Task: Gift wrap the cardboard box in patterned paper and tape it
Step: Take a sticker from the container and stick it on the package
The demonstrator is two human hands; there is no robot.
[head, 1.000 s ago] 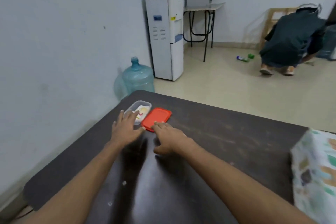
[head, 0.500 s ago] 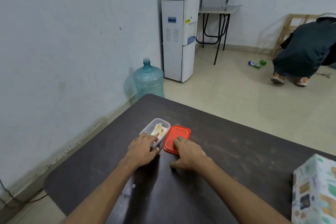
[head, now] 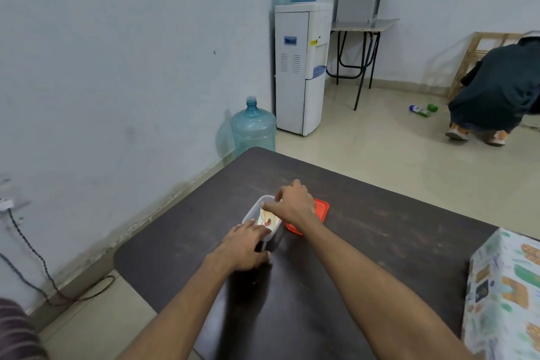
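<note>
A box wrapped in patterned paper [head: 505, 298] stands at the table's right edge, partly cut off by the frame. Far from it, near the table's far left corner, a small clear plastic container [head: 254, 211] holds some printed items. Its red lid [head: 320, 209] lies flat just right of it. My left hand [head: 245, 245] rests on the container's near end, fingers laid on its rim. My right hand [head: 292, 202] hovers over the container's open top, fingers bent down into it; whether they pinch anything is hidden.
The dark wooden table [head: 380, 242] stands close to a white wall on the left. Behind it are a water jug [head: 253, 128], a water dispenser [head: 301, 67] and a small metal desk [head: 362, 26]. A person [head: 502, 90] crouches on the floor at the right.
My right hand has left the red lid and moved left over the open container. My left hand stays at the container's near end. The camera has pulled back and tilted.
</note>
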